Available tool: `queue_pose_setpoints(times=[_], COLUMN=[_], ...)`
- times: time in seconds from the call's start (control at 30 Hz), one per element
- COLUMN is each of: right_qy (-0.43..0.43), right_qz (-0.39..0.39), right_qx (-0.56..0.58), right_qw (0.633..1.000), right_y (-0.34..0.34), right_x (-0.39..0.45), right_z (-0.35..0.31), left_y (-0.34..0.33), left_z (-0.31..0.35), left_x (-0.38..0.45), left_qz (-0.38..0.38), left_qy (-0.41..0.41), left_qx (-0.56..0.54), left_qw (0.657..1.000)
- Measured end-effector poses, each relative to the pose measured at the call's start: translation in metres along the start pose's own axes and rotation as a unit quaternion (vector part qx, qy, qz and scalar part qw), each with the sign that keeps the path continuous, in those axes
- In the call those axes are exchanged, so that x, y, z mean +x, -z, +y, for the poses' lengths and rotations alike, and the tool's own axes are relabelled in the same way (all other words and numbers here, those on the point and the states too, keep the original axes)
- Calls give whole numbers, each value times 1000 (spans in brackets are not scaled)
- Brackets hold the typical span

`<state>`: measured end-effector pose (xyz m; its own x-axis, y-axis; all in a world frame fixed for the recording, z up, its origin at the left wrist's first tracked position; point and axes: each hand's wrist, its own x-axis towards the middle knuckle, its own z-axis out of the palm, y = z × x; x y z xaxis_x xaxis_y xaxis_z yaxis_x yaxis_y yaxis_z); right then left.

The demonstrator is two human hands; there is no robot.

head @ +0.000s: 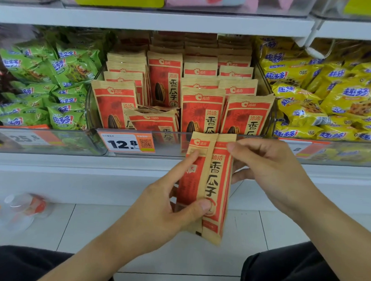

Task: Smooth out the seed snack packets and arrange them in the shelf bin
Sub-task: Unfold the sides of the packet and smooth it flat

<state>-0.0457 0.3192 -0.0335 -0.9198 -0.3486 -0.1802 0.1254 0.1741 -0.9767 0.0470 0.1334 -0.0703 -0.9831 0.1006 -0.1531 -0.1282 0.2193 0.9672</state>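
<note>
Nearest to us, our left hand [167, 205] grips a red and tan seed packet [210, 184] upright in front of the shelf, thumb pressed on its lower front and forefinger stretched up along its left side. Our right hand [270, 171] meets the packet's right edge, its fingers [236, 145] curled over the top corner and pinching it. We hold the packet just below the clear bin [180, 140], with its top edge overlapping the bin's front wall. Inside the bin, matching seed packets [203, 111] stand in rows, and one packet [153, 119] leans tilted and slumped near the front. An orange price tag [127, 143] reading 12.8 sits on the bin's front. Green snack packs [44, 87] fill the neighbouring bin on one side, yellow snack packs [331, 97] the other. We see a blurred bottle [22, 207] lying on the tiled floor [112, 226].
</note>
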Motion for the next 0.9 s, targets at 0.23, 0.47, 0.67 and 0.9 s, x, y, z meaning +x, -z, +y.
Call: queue_pose_setpoints(times=[0.23, 0.47, 0.67, 0.9], right_qy=[-16, 0, 17, 39], right_qz=[-121, -140, -152, -159], right_qx=[-41, -34, -41, -24], right_qw=[992, 990, 987, 986], right_y=[-5, -2, 2, 4], right_x=[-6, -5, -3, -2], right_z=[-1, -1, 0, 2], left_y=[5, 6, 7, 7], left_z=[-3, -4, -4, 0], left_x=[-1, 1, 2, 1], left_qz=[-4, -10, -32, -26], left_qy=[2, 7, 15, -6], left_qx=[14, 48, 18, -3], left_qw=[1000, 999, 999, 1000])
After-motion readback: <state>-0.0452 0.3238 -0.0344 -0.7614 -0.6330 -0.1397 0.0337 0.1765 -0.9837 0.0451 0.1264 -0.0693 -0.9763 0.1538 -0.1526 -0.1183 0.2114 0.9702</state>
